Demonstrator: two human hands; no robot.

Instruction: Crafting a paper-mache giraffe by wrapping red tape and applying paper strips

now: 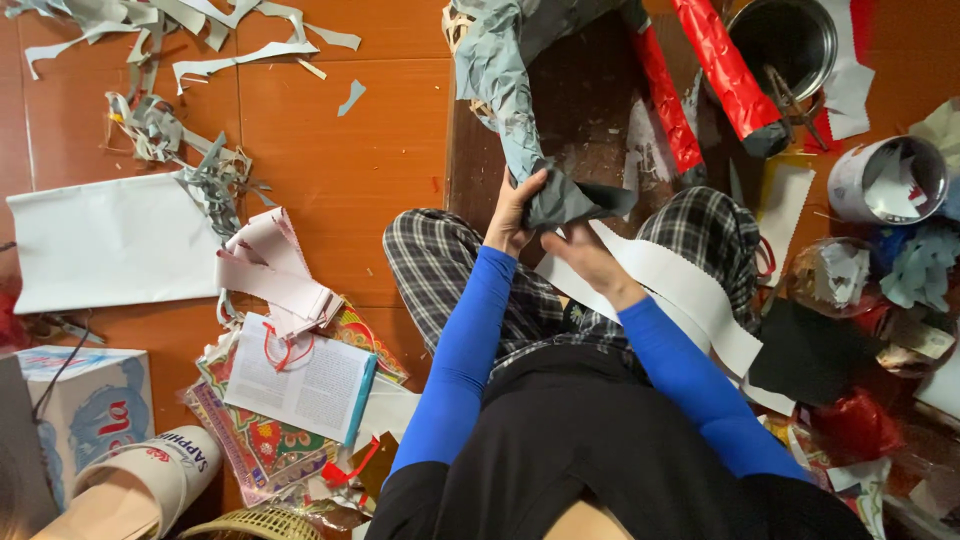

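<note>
Paper-wrapped figure (520, 60) cut off above

A booklet (305, 385) lies on the floor (340, 150) left of the person's knees. Paper scraps (180, 30) lie beyond it. Cans (885, 180) stand right of the knees.

The person wears a black, smooth-fabric sleeveless top over tight bright blue long sleeves (462, 355) that reach to both wrists, leaving the left hand (513, 215) and right hand (585, 255) bare, with no rings or watch showing. The loose trousers (440, 265) are checked in black, grey and white plaid
</note>
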